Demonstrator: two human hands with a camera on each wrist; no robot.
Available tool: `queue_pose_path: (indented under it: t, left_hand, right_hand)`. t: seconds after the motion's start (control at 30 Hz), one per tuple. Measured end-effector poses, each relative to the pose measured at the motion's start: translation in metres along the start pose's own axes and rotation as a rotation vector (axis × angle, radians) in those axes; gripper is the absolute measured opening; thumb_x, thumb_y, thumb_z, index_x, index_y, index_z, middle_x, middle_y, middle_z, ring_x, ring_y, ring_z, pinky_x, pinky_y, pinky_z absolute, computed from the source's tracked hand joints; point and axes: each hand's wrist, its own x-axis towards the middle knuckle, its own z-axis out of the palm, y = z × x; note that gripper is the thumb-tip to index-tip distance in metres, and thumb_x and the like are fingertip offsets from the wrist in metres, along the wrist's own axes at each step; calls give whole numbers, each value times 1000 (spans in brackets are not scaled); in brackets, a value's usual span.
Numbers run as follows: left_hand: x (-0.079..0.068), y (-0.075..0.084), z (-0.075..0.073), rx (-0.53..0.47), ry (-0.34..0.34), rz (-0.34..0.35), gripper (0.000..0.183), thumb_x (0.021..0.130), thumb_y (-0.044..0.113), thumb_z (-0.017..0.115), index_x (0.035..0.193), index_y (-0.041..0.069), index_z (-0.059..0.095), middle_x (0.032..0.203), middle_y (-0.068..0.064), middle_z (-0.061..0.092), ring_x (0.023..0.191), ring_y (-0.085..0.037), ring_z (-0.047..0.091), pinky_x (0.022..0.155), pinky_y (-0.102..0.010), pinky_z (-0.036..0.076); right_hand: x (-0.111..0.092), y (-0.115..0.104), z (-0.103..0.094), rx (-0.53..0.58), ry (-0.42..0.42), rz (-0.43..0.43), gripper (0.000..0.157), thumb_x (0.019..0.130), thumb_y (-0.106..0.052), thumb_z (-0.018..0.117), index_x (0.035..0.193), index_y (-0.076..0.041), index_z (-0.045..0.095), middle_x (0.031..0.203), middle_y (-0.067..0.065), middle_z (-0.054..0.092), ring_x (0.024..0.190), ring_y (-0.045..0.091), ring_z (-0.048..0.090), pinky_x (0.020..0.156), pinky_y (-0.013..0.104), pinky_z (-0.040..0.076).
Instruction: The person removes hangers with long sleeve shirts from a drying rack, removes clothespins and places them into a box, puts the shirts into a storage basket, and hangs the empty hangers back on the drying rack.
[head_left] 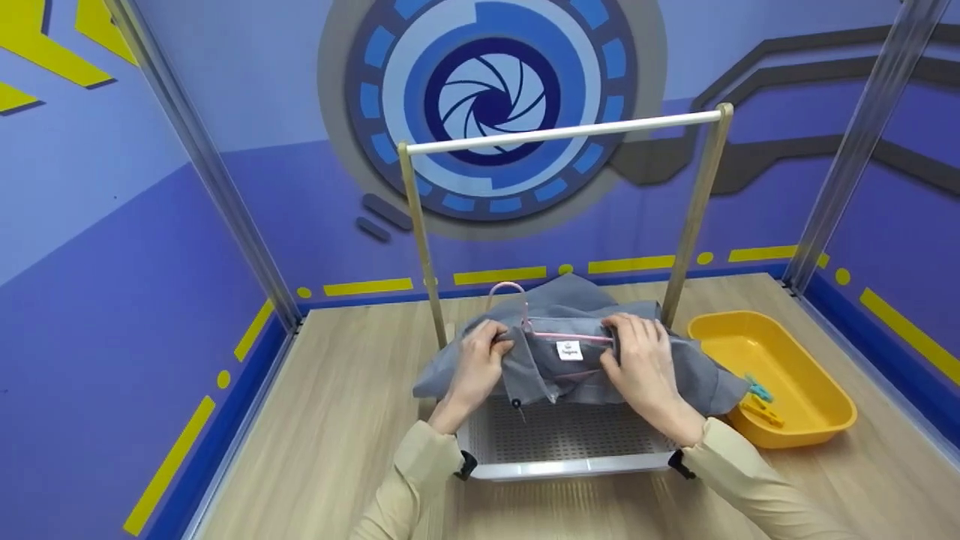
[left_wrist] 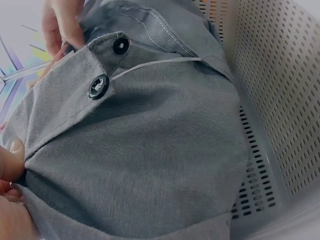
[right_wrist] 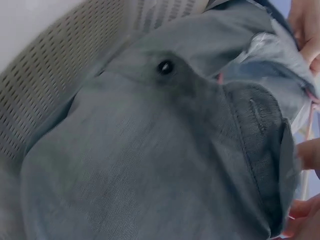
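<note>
A grey button-up shirt [head_left: 525, 371] lies bunched over a perforated basket [head_left: 574, 468], its collar and white label [head_left: 569, 351] facing up. Inside the neck opening is a pink hanger [head_left: 570, 337], its hook standing up beside the collar. My left hand [head_left: 480, 356] pinches the shirt's left front edge near the hook. On the other side, my right hand [head_left: 643, 360] grips the collar area between thumb and fingers. Dark buttons [left_wrist: 98, 86] show along the front edge in the left wrist view. Cloth hides most of the hanger's arms.
Behind the shirt stands a rack with wooden posts [head_left: 697, 217] and a white rod [head_left: 562, 133]. To the right sits a yellow tub [head_left: 814, 360] holding a teal clothespin [head_left: 759, 388] and a yellow clothespin [head_left: 763, 411]. A patterned wall [head_left: 300, 210] encloses the table.
</note>
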Motion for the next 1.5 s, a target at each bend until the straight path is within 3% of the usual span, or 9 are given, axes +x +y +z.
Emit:
queue_pose_path:
  t: [0.53,0.77,1.03,1.17,1.33,1.5]
  left_hand:
    - [3,9,2,4,-49,33,5,84,-2,61,84,1,56,79,-3,52,70,-13,51,62,-25,44]
    - [5,11,0,-1,-49,36,6,84,-4,59,84,1,56,78,-3,51,68,-13,49,60,-25,43]
    - [5,13,-2,-12,-58,16,7,84,-5,59,84,1,55,78,-2,51,69,-13,49,60,-25,43]
    - [5,11,-2,-14,-53,12,6,84,-4,59,84,1,56,79,-2,51,69,-13,49,61,-26,43]
    - [5,10,-3,-3,-41,-4,7,84,-3,60,83,2,56,78,-1,51,67,-13,48,59,-26,42]
    - [6,10,-1,-12,-45,5,6,84,-2,60,84,2,57,78,-2,52,67,-13,48,59,-26,42]
  right_hand:
    - [-12,23,-12,-96,-76,2,35,71,1,62,105,-7,62,91,12,58,83,35,51,84,56,32]
    - [-19,28,-20,-40,-126,47,52,70,3,62,117,-16,56,97,11,56,85,32,51,75,54,36]
    - [-23,41,-23,64,-42,-39,53,73,2,57,123,-13,54,97,9,59,82,29,52,74,49,37]
    - [-24,49,-27,101,-27,51,48,74,-1,58,122,-3,49,95,15,59,82,32,52,77,50,35]
    - [-25,55,-31,102,-123,241,33,81,-11,59,110,3,52,98,20,56,87,35,48,75,51,37]
    - [-24,58,-32,166,-137,284,22,83,-10,56,99,5,56,91,20,54,84,36,50,74,50,38]
